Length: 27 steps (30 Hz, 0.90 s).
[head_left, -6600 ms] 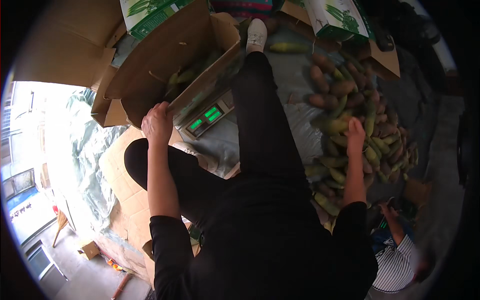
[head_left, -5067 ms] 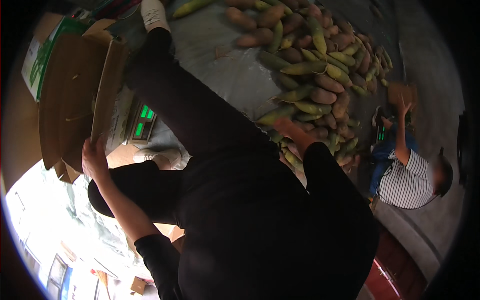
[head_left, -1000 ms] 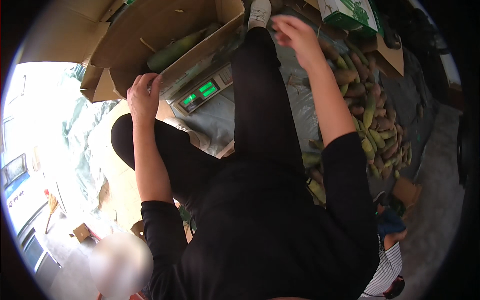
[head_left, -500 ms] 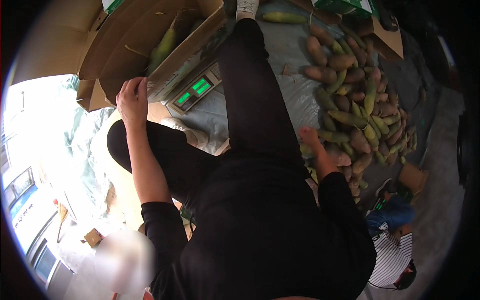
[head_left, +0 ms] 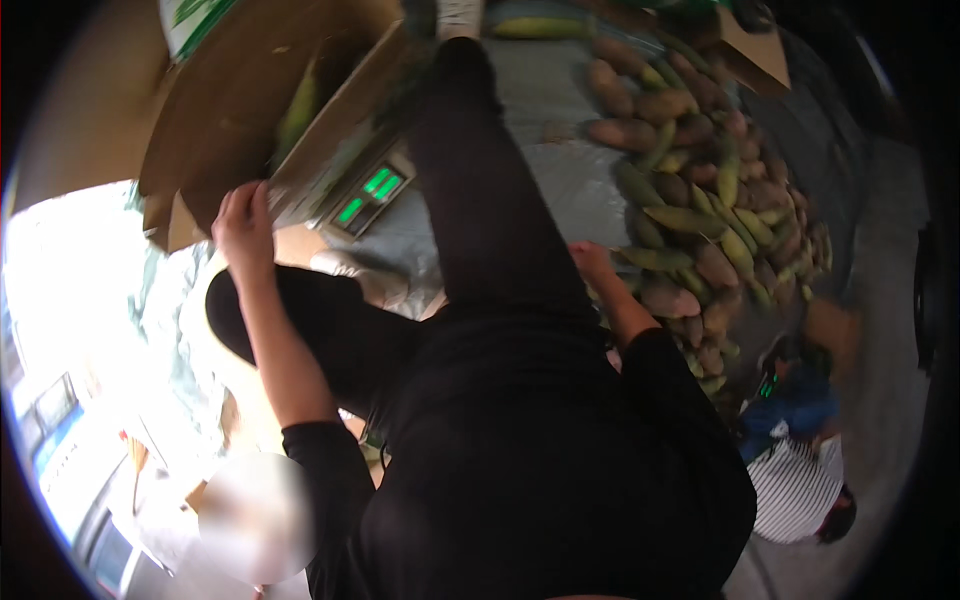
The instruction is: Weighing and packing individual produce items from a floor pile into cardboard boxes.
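Note:
My left hand [head_left: 244, 225] is at the near edge of an open cardboard box [head_left: 215, 125], its fingers curled closed over the edge. Inside the box lies a long green radish [head_left: 297, 112], partly in shadow. The box rests against or on a digital scale [head_left: 365, 198] with a lit green display; its underside is hidden. Beside my right thigh, my right hand [head_left: 592, 260] is closed next to a heap of green radishes [head_left: 690, 220] and thick reddish-brown roots [head_left: 622, 135]. What that hand holds, if anything, cannot be made out.
A grey plastic sheet [head_left: 545, 110] lies under the heap. One lone green radish [head_left: 540, 28] is by my far shoe [head_left: 460, 15]. Another cardboard box [head_left: 755, 55] stands at the far right. A person in a striped top [head_left: 795, 490] is at the lower right.
The whole view has shifted and blurred somewhat. My right hand has drawn slightly left, closer to my thigh. My left hand stays at the box edge.

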Available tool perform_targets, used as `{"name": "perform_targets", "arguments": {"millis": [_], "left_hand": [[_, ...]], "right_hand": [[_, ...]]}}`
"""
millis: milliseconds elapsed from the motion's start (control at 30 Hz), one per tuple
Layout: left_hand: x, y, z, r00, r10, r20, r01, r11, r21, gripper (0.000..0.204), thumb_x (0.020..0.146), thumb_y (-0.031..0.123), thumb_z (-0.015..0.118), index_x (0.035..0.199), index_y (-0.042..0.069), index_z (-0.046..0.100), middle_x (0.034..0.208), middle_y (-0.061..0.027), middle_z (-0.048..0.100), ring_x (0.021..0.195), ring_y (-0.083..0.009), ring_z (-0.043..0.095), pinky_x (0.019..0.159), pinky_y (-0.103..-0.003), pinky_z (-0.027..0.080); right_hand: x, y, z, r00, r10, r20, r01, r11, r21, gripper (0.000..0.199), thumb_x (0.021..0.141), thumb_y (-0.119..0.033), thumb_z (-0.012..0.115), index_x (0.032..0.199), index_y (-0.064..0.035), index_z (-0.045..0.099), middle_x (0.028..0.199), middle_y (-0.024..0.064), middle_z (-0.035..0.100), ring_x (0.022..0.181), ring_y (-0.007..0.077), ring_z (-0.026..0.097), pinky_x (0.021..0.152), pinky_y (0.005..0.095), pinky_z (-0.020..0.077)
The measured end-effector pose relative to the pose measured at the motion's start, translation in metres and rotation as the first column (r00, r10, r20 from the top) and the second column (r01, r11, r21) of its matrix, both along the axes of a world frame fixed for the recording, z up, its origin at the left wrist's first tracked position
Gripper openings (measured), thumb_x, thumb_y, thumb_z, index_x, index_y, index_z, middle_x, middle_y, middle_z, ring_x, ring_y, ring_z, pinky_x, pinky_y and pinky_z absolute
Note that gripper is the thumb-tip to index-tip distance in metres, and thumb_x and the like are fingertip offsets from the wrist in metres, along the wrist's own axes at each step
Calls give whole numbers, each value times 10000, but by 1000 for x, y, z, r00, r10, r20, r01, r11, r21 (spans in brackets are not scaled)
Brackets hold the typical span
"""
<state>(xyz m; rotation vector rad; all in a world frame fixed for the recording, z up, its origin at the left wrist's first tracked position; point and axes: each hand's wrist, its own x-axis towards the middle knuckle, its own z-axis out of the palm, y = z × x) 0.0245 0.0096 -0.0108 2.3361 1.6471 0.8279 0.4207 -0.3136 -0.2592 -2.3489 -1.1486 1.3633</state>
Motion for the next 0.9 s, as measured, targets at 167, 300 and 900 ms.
{"name": "perform_targets", "arguments": {"millis": [167,300,900], "left_hand": [[-8,6,-10,998,-41,-39,41,999,-10,132,844,133,593,892,21,641,844,-134,634,762,-277,617,692,-345,481],[-19,-3,-2,991,21,-135,-22,1000,-6,160,873,171,564,915,35,638,862,-109,634,786,-270,622,686,-344,481],[-13,3,-11,980,-9,-198,-6,997,-77,232,891,226,541,930,15,627,888,-128,630,797,-300,616,697,-366,470]], "right_hand": [[-3,-22,-42,997,-78,0,78,997,14,197,799,-201,484,777,-60,621,848,142,641,830,329,609,720,419,490],[-25,-3,-17,985,-164,-48,163,986,-27,202,807,-192,468,815,-65,625,896,146,634,843,351,600,747,422,488],[82,-20,5,842,61,536,102,958,-268,186,829,-166,510,961,-84,613,1026,153,586,1006,343,537,833,429,460]]}}
